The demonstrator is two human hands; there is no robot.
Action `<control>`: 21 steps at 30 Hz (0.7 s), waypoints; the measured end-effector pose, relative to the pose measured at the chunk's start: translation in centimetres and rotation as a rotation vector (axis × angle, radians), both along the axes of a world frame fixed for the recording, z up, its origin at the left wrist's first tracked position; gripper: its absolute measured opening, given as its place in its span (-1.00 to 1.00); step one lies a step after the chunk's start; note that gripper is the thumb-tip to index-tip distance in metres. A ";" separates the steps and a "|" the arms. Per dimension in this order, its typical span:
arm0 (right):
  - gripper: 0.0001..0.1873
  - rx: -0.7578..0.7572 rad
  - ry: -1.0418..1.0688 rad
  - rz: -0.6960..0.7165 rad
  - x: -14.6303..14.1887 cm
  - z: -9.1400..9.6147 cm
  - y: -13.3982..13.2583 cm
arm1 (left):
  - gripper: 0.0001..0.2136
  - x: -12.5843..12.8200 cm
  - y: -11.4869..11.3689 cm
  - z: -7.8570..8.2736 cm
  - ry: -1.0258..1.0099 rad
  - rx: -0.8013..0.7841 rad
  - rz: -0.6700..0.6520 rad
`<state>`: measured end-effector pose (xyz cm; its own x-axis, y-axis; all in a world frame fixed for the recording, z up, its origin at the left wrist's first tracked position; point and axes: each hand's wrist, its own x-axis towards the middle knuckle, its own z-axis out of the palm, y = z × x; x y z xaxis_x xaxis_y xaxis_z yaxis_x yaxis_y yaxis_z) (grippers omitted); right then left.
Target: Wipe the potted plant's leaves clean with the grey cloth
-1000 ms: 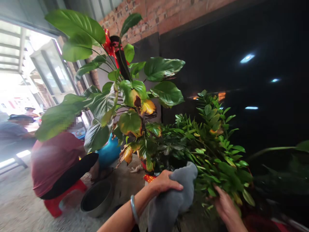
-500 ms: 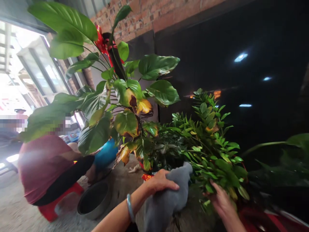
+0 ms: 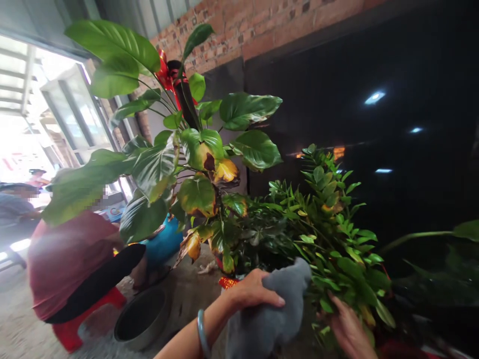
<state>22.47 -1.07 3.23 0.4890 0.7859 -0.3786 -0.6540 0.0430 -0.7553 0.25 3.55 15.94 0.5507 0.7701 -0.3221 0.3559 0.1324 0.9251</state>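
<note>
My left hand point(image 3: 254, 290), with a pale bangle at its wrist, is closed on a grey cloth point(image 3: 279, 309) that hangs down in front of me. The thumb lies across the top of the cloth. At the lower right my right hand point(image 3: 348, 321) reaches in among the stems of a leafy green potted plant point(image 3: 337, 254). Its fingers are partly behind the leaves, so I cannot make out whether they grip a stem. A taller broad-leaved plant point(image 3: 198, 194) with yellow and brown leaf edges rises to the left of the cloth.
A person in a reddish top point(image 3: 71, 259) sits on a red stool point(image 3: 90, 319) at the left. A dark round basin point(image 3: 140, 316) stands on the floor beside them. Behind the plants are a dark glossy panel point(image 3: 374, 65) and a brick wall point(image 3: 269, 30).
The view has shifted slightly, so the plants sit a little lower and to the right. My left hand and the cloth have moved slightly right; my right hand stays at the leaves.
</note>
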 end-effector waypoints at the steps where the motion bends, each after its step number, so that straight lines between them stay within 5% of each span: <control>1: -0.65 0.005 0.001 0.005 -0.1 0.2 0.0 | -0.72 0.0 -0.2 0.6 -0.022 -0.003 -0.026; 6: -0.64 0.024 0.039 -0.025 -0.4 1.6 -0.4 | -0.69 0.8 1.6 4.5 -0.247 0.128 0.286; 9: -0.63 0.021 0.043 -0.044 -0.3 1.7 -0.5 | -0.78 0.9 2.1 3.4 -0.176 0.204 0.499; 12: -0.64 0.017 0.013 -0.043 -0.1 1.0 -0.5 | -0.88 0.1 0.4 0.9 0.027 0.139 0.271; 15: -0.67 0.046 -0.008 -0.016 0.0 0.4 -0.4 | -0.85 -0.8 -1.4 0.6 0.089 0.062 -0.025; 17: -0.67 0.064 -0.004 -0.026 0.0 0.4 -0.3 | -0.80 -0.9 -1.3 2.0 0.008 0.057 -0.012; 21: -0.62 0.063 0.021 -0.051 -0.2 1.4 -0.5 | -0.74 0.0 1.2 4.6 -0.222 0.174 0.311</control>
<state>22.26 -1.55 4.59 0.5218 0.7826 -0.3396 -0.6650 0.1238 -0.7365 0.28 4.71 20.50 0.3246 0.9431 -0.0726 0.1128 0.0376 0.9929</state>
